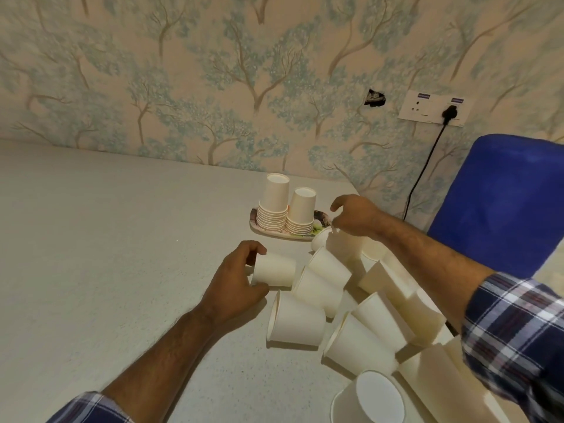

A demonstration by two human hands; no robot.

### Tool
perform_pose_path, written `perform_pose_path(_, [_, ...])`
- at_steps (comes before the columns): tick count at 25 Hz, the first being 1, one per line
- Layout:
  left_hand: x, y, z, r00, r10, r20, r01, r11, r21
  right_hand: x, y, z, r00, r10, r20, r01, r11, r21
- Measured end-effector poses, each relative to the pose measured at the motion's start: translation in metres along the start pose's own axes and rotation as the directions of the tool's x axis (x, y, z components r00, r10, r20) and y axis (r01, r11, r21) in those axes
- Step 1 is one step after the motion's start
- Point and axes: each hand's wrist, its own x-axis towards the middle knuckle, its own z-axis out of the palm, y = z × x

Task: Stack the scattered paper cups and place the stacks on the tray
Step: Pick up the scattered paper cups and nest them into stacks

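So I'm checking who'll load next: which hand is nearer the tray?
Right. The right hand hovers beside the tray, at its right end; the left hand holds a cup nearer the person.

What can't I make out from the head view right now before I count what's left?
- Right hand: its fingertips curl away from the camera, so whether it holds a cup is unclear.
- Loose cups: several lie under the right forearm, and the pile runs off the bottom right edge; no full count.
- Tray: the two stacks and the right hand cover most of it.
- Left hand: it hides the rim of its cup.
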Motion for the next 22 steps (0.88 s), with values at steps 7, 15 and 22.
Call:
perform_pose_path(7, [-0.004, 0.005, -0.006, 0.982, -0.092, -0.165, 0.07, 0.988, -0.134, -0.019, -0.003, 0.012, 0.995, -0.076, 0.071, 0.085, 0.987, -0.136])
perform_pose_path(15, [-0.022, 0.008, -0.019, 0.941, -0.121, -0.317, 0.024, 0.956, -0.293, -0.009, 0.01, 0.004, 0.996, -0.088, 0.034, 0.092, 0.986, -0.139])
perform_pose_path(22, [-0.028, 0.002, -0.024, 0.891, -0.235, -0.389, 0.047, 0.899, -0.435, -0.009, -0.003, 0.019, 0.935, -0.098, 0.34, 0.207, 0.931, -0.301])
